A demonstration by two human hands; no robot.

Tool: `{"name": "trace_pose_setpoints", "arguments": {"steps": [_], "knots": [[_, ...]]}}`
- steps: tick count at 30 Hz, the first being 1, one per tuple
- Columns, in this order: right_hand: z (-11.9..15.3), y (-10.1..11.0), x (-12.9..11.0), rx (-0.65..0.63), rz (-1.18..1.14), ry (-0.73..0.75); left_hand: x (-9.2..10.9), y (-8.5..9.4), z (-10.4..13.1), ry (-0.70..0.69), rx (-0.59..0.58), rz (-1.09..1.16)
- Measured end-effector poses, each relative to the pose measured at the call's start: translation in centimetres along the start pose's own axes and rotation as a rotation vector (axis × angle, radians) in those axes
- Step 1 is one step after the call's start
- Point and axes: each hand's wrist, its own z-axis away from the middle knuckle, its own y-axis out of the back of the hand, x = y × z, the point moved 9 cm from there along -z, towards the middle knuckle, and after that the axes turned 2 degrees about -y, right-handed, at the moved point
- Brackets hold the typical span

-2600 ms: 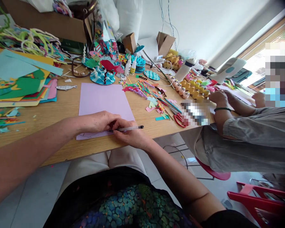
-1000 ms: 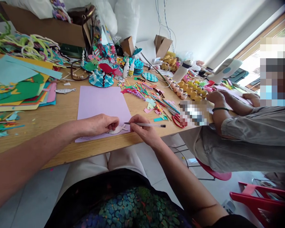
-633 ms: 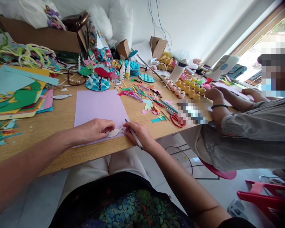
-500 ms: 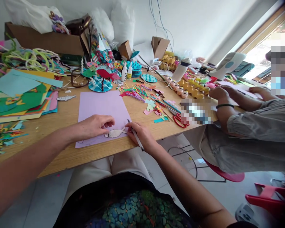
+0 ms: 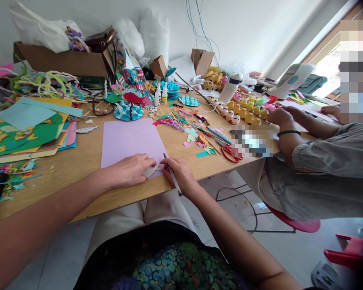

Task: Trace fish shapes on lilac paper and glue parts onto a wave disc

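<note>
A sheet of purple paper (image 5: 130, 139) lies at the table's front edge. On its near right part is a white paper fish cutout (image 5: 150, 171), its head end covered by my left hand (image 5: 134, 169). The fingers of that hand are together and bent, pressing the cutout against the sheet. My right hand (image 5: 180, 173) is closed round a pen (image 5: 174, 180), whose tip points up and away from the paper. Its fingertips are at the fish's tail.
Paper scraps (image 5: 199, 141) and red-handled scissors (image 5: 231, 154) lie to the right. At left are a stack of coloured paper (image 5: 27, 129) and another fish cutout (image 5: 87, 129). Glue bottles (image 5: 157, 96) stand behind. A co-worker's hands (image 5: 281, 119) are at the right.
My left hand has moved right and down onto the paper fish, covering its head. My right hand keeps the pen near the tail. The view has shifted slightly.
</note>
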Motion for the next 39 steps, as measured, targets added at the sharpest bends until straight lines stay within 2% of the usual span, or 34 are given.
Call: {"name": "trace_pose_setpoints", "arguments": {"steps": [8, 11, 14, 16, 20, 24, 26, 30, 34, 39], "knots": [[0.0, -0.1, 0.3, 0.012, 0.008, -0.01, 0.3, 0.1, 0.1, 0.037, 0.007, -0.022], [0.1, 0.0, 0.4, 0.029, -0.002, -0.015, -0.3, 0.2, 0.3, 0.096, 0.027, -0.019], [0.1, 0.1, 0.6, 0.052, -0.015, -0.02, -1.2, 1.1, 1.1, 0.151, 0.072, -0.016], [0.1, 0.1, 0.7, 0.063, -0.02, -0.024, -2.4, 2.3, 2.0, 0.182, 0.121, -0.035], [0.1, 0.1, 0.8, 0.083, -0.029, -0.025, -6.1, 4.5, 5.2, 0.288, 0.197, -0.087], [0.1, 0.2, 0.9, 0.098, -0.032, -0.037, -9.4, 4.5, 8.5, 0.377, 0.253, -0.112], [0.2, 0.2, 0.9, 0.096, -0.033, -0.038, -10.0, 4.0, 9.5, 0.393, 0.255, -0.123], [0.2, 0.3, 0.9, 0.112, -0.026, -0.028, -8.9, 3.0, 9.4, 0.361, 0.253, -0.057], [0.2, 0.3, 0.8, 0.109, -0.022, -0.016, -5.0, 2.8, 7.3, 0.172, 0.312, 0.05], [0.2, 0.3, 1.0, 0.098, -0.037, -0.037, -0.5, 2.4, 4.1, -0.016, 0.331, 0.043]]}}
